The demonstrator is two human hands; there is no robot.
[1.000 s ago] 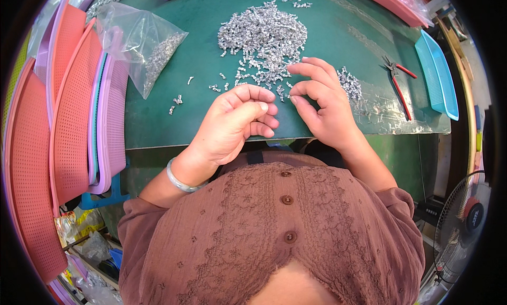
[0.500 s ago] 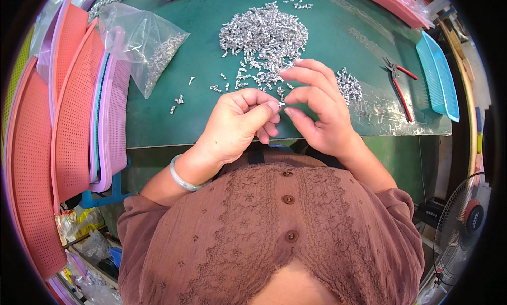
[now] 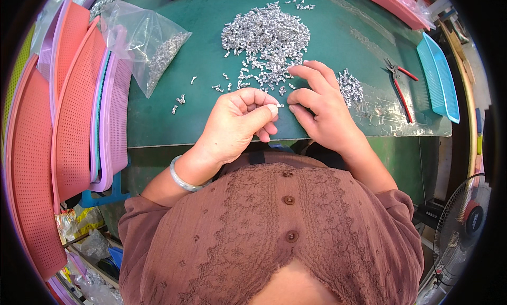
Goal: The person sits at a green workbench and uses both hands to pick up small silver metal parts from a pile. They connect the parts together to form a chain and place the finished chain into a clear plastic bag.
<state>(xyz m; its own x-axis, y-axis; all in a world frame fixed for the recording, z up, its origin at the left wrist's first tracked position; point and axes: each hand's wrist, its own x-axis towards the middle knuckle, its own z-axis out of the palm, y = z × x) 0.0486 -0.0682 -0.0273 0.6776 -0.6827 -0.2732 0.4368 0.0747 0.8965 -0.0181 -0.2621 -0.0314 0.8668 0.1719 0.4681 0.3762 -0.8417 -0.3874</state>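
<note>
Between thumb and forefinger, my left hand (image 3: 240, 114) pinches a small silvery metal part (image 3: 280, 105), which sticks out at the fingertips. My right hand (image 3: 325, 107) is just to the right of it, fingers curved and apart, with no part visible in its grasp. Beyond both hands lies a large heap of small metal parts (image 3: 266, 35), trailing off toward me. A smaller pile of similar parts (image 3: 349, 87) lies beyond my right hand's wrist side. A few loose pieces (image 3: 180, 99) are scattered on the green tabletop (image 3: 200, 62) to the left.
A clear plastic bag (image 3: 148, 46) with small metal parts lies at the left, beside stacked perforated baskets (image 3: 76, 130). Red-handled pliers (image 3: 401, 88) and a blue basket (image 3: 438, 77) are at the right. A fan (image 3: 465, 220) stands lower right; a pink basket (image 3: 396, 6) sits at the back.
My right hand has drawn its fingers slightly together and shifted a little away from the left fingertips. The left hand still holds its small part, now turned a little differently.
</note>
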